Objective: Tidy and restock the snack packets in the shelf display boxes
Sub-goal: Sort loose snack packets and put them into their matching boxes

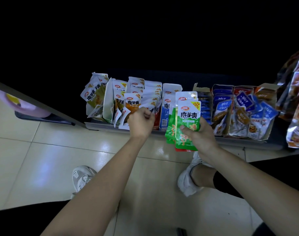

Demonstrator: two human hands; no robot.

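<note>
Green packets gripped in right hand.

The green packets gripped in the right hand are glossy plastic film. Beyond the left hand, the white display boxes look like matt card. Below both hands, the floor tiles are smooth and shiny.

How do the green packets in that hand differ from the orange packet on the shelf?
The green packets are a fanned stack gripped in the right hand, in front of the shelf; the orange packet stands among others on it. Their lower halves are green; the orange packet's is orange. Both share white tops, black lettering and yellow 20% corners.
</note>
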